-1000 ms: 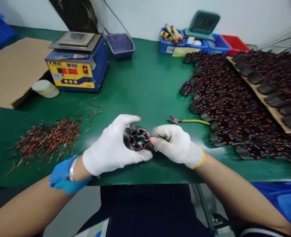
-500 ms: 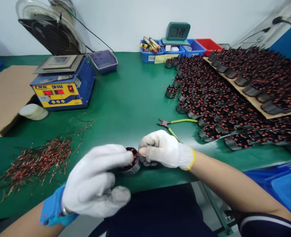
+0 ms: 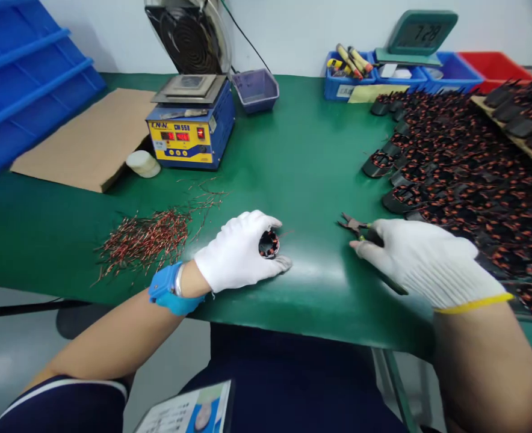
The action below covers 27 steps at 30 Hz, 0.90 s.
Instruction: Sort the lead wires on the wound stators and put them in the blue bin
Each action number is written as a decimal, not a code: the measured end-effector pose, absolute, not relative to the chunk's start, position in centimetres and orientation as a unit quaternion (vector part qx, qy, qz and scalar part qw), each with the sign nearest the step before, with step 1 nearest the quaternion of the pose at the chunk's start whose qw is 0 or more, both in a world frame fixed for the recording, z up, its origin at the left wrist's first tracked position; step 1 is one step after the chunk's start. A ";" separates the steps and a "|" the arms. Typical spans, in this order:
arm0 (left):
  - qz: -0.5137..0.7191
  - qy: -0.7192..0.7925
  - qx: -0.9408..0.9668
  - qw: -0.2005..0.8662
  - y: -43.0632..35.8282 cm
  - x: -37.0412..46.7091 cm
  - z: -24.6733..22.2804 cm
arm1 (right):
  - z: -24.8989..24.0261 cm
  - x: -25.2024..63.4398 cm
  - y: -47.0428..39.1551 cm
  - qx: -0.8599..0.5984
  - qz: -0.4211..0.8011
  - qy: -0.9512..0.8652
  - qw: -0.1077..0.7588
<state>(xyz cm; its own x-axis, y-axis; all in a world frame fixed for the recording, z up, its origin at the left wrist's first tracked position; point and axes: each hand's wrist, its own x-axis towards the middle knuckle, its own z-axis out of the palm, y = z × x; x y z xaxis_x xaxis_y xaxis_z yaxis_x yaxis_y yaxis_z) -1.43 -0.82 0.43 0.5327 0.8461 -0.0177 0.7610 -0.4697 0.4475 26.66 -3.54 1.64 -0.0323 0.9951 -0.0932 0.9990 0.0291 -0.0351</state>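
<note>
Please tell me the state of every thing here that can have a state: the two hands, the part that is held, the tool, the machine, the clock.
left hand: closed around wound coil ring
wound coil ring: held, resting on green mat
right hand: lying on cutters, grip not visible
cutters: flat on mat, tips showing
blue machine: on, red digits lit
clock: display on

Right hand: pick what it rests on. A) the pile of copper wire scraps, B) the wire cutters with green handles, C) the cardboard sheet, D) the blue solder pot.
B: the right hand lies over the wire cutters on the green table, with only their jaws showing, while the left hand holds a wound stator.
</note>
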 end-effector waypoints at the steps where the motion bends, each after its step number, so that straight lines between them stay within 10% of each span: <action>1: 0.112 0.472 0.848 0.211 -0.8 -1.5 0.5 | 1.5 26.4 -3.7 0.691 -0.024 0.720 0.064; 10: 0.095 0.520 0.817 0.230 -0.2 -1.9 0.3 | 0.4 22.6 -3.4 0.572 0.019 0.819 -0.027; 27: 0.160 0.521 0.760 0.354 0.6 -1.7 -0.5 | 0.1 21.8 -4.0 0.637 0.031 0.769 0.055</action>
